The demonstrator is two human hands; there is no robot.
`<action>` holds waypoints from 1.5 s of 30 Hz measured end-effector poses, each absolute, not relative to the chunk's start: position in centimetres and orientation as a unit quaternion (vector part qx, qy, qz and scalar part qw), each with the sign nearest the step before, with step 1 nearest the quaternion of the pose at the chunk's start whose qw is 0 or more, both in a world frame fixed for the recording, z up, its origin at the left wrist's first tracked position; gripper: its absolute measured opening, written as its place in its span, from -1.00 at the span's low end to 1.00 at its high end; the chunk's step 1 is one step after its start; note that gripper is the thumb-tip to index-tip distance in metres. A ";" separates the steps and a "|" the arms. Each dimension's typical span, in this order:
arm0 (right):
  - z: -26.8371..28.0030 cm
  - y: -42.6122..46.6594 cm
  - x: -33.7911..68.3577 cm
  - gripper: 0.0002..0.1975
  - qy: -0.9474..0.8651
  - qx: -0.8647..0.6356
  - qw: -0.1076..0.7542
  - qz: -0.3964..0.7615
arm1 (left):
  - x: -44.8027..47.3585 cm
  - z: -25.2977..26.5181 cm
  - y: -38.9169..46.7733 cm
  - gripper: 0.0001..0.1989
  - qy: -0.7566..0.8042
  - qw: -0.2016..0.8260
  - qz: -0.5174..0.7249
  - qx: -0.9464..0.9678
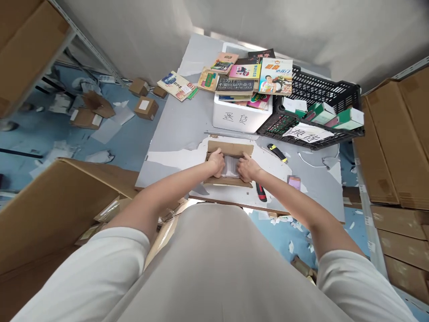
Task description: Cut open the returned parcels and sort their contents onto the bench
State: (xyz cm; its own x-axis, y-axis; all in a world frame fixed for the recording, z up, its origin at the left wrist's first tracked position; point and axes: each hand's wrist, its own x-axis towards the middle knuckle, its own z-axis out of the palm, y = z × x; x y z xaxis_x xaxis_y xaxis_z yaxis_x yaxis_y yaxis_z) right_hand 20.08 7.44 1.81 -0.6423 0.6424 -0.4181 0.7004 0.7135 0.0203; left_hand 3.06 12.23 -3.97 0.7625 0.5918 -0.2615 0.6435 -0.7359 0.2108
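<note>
A small cardboard box lies on the table in front of me with its long flaps folded outward. Inside it is a pale, whitish item, perhaps wrapped in clear plastic; its kind does not show. At the box's left end, my left hand is closed with its fingers curled over the edge into the box. My right hand grips the opposite end in the same way. Whether the fingertips also touch the pale item is hidden. Just right of the box lies a red and black utility knife, partly near my right wrist.
A yellow and black utility knife and a phone lie to the right on the table. Behind stand a white foam box heaped with books and a black crate holding green-white boxes. A large carton is at left.
</note>
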 end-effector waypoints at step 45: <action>-0.5 11.3 18.8 -0.45 0.777 0.455 0.335 -0.277 | -8.5 -3.4 8.3 0.08 0.501 0.296 0.067 0.810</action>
State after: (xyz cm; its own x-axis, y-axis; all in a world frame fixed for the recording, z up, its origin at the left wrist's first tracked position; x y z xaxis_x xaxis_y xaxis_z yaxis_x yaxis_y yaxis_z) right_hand 18.83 11.35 -0.55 -0.3622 0.5215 -0.7726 0.8927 0.4325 -0.1266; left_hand -8.45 8.32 -3.43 0.4883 0.8521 -0.1884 0.7728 -0.3219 0.5469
